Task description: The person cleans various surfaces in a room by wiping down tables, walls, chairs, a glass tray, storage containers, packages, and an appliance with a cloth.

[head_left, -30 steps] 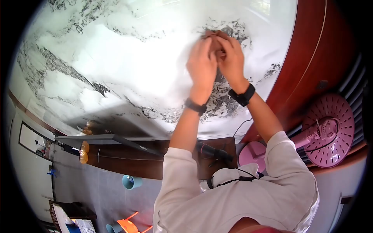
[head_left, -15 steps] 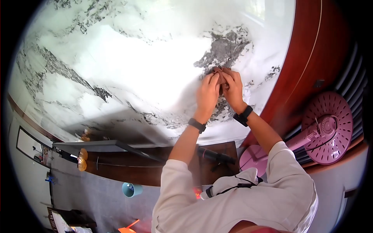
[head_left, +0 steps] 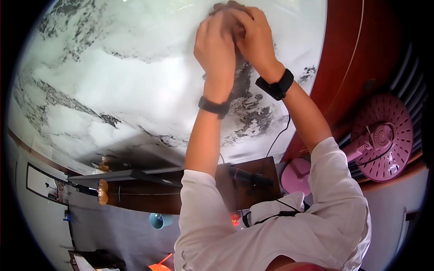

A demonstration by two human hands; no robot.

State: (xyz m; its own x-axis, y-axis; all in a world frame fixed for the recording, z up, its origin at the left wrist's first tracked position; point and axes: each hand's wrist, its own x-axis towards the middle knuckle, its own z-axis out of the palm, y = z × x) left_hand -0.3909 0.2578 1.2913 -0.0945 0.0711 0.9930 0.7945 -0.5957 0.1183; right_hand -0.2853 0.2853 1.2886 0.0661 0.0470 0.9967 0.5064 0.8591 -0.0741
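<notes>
A crumpled brown cloth (head_left: pixel 229 6) is bunched between my two hands, high up against the glossy white marble-patterned wall (head_left: pixel 135 81). My left hand (head_left: pixel 215 50) grips it from the left with bent fingers. From the right, my right hand (head_left: pixel 257 39) closes on the same cloth, its thumb close to the left fingers. Most of the cloth is hidden by my fingers, and its edge shows above them. Black bands sit on both wrists.
Below the wall stands a brown cabinet (head_left: pixel 153 196) bearing a thin dark screen (head_left: pixel 135 174) and a black cylinder-shaped device (head_left: pixel 251 176). A pink fan (head_left: pixel 384 137) is at the right, beside the red-brown panel (head_left: pixel 337 77). A light-blue bin (head_left: pixel 160 220) rests on the floor.
Both hands have moved upward along the wall with the cloth, slightly to the left, and my arms are stretched farther. A dark cable now shows beneath my right wrist.
</notes>
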